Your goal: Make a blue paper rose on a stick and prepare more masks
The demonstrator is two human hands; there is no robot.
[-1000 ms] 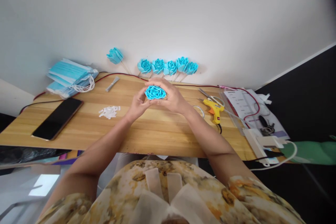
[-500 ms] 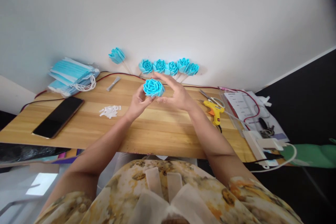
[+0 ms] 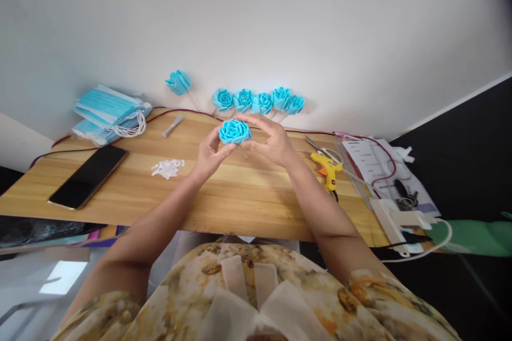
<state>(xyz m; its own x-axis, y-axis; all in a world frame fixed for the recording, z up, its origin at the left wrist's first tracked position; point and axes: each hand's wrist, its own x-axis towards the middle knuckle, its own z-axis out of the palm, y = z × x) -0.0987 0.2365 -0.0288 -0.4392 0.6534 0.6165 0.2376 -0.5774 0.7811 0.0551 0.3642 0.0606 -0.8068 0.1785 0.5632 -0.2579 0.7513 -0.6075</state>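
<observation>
A blue rose made of folded mask fabric [image 3: 234,131] is held up above the wooden table [image 3: 224,192], between both hands. My left hand [image 3: 208,155] pinches it from below left. My right hand [image 3: 269,140] curls round its right side, fingers over the top edge. A thin stick shows just under the rose. Several finished blue roses on sticks [image 3: 258,101] lean against the white wall behind, and one more rose [image 3: 177,82] leans further left.
A stack of blue face masks [image 3: 109,115] lies at the back left, a black phone [image 3: 88,176] in front of it. White cut strips [image 3: 168,168] and a wire bundle [image 3: 172,126] lie left of my hands. Yellow glue gun [image 3: 327,167], scissors [image 3: 316,145], papers and a power strip [image 3: 390,217] fill the right.
Both hands have lifted the rose slightly up and away from me. My right hand opened briefly, then closed round the rose again.
</observation>
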